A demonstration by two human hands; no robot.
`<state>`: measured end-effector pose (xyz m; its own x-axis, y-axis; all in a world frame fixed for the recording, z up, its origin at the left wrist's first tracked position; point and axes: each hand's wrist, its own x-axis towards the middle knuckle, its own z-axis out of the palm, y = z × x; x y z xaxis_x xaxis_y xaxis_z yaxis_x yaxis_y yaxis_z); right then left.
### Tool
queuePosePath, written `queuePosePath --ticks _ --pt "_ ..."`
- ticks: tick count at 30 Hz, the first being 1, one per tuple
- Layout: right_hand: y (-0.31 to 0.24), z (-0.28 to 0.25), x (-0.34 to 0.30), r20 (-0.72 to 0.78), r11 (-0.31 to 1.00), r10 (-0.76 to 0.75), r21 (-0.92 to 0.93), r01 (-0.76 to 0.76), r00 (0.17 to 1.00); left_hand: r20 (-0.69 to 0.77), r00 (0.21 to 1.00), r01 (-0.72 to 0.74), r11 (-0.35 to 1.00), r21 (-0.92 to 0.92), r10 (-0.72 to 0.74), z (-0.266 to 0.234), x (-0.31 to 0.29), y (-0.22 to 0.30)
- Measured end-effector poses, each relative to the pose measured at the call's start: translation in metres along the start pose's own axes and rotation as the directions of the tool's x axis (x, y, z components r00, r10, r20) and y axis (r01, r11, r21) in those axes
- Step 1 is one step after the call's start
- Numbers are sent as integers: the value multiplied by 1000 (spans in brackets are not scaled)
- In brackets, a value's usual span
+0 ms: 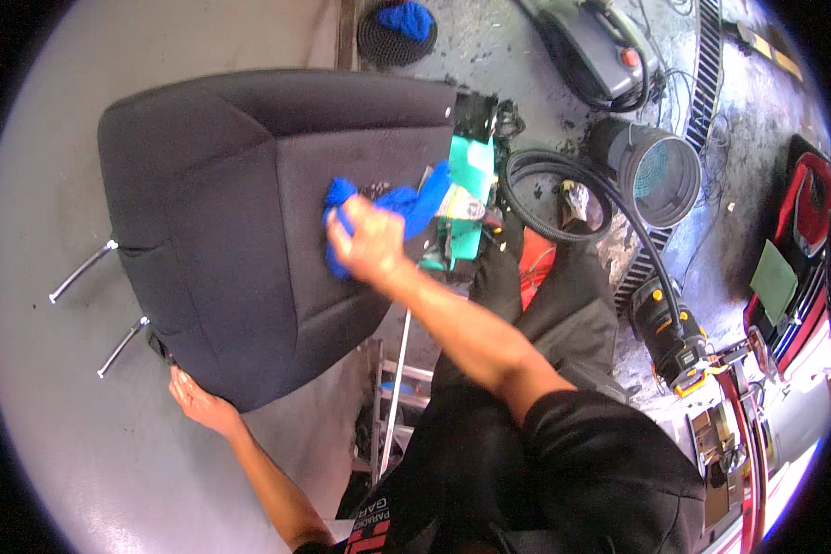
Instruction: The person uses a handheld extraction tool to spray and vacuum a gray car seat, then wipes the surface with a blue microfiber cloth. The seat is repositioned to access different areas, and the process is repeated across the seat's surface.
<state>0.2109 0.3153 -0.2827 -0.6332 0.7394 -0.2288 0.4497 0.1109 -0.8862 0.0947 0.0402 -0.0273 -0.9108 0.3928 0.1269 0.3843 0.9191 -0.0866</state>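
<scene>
A dark grey fabric car seat backrest [194,185] lies tilted in front of me, with two chrome headrest posts [83,270] sticking out at its left end. My right hand [369,240] presses a crumpled blue cloth [414,208] onto its middle panel, fingers closed round the bunched fabric. At the lower left corner, my left hand [200,402] grips the backrest by its edge, next to a small dark part. Some of its fingers are hidden there. Beside the right end of the backrest are a teal panel [473,162] and a bottle with a pale label [462,203].
A bucket [656,175] with a grid inside stands right of a coiled black hose [554,157]. Farther back is a grey machine [600,55]. A black and yellow vacuum [665,323] stands at right. An aluminium ladder [392,406] is below the backrest.
</scene>
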Motion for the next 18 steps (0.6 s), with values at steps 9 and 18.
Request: queuePosePath --ticks 9,18 --pt "-65 33 -39 -66 726 -605 363 583 794 -7 980 196 977 -82 -197 -4 0 2" --pt "20 -107 -20 345 953 -211 281 114 914 -51 985 160 986 -41 -162 0 4 -9"
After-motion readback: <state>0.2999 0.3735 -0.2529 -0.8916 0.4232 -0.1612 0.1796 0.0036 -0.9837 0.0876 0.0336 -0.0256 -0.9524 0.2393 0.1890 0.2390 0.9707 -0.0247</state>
